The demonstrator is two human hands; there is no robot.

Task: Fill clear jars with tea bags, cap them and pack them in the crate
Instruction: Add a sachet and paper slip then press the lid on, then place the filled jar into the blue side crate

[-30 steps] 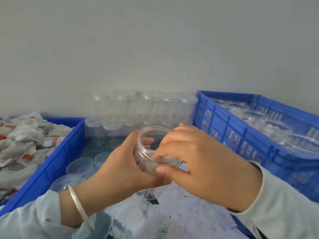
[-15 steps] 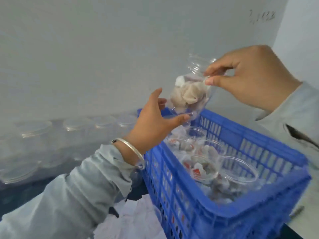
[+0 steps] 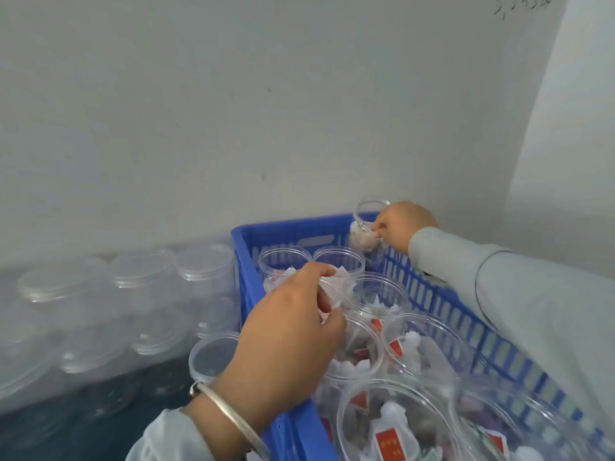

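My right hand (image 3: pixel 401 226) grips a clear jar with tea bags (image 3: pixel 366 227) at the far right corner of the blue crate (image 3: pixel 246 261); the jar is tilted and its mouth is open. My left hand (image 3: pixel 293 331) reaches over the crate's left wall, fingers curled around the rim of an open jar (image 3: pixel 332 287) inside it. Several open jars with tea bags (image 3: pixel 416 347) stand in the crate.
Capped empty clear jars (image 3: pixel 203 271) stand stacked left of the crate along the grey wall. A loose clear lid or jar (image 3: pixel 213 356) sits just beside the crate's left wall. A wall corner rises at the right.
My right hand has lowered the filled jar from above the crate down to its far corner. My left hand let go of that jar and moved onto a jar inside the crate.
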